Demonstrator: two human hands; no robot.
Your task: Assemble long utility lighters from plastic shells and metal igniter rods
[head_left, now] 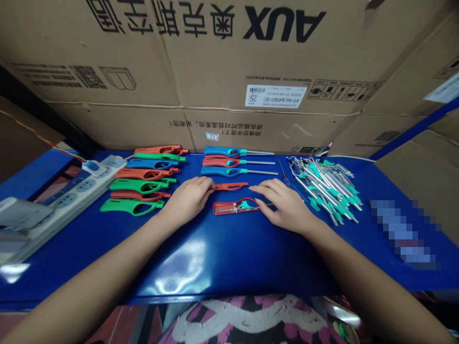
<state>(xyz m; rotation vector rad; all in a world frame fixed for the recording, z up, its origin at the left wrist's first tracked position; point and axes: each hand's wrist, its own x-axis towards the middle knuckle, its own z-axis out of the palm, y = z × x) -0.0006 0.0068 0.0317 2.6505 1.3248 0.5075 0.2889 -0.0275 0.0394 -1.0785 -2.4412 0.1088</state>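
Observation:
My left hand (190,198) is closed on the left end of an orange-red handle shell (229,187) that lies across the middle of the blue table. Just in front of it lies an open red lighter half (224,208), with a clear tank, a teal part and a metal rod inside. My right hand (283,203) is at the right end of this red half, its thumb and fingers apart, the thumb by the teal trigger (247,205). Whether the right fingertips touch the rod is unclear.
Several coloured handles (132,205) lie at left beside a power strip (79,191). Three long-nosed lighters (224,170) are behind my hands. A pile of metal rods with teal parts (326,186) and a screwdriver (285,177) are at right. A cardboard box (215,67) stands behind.

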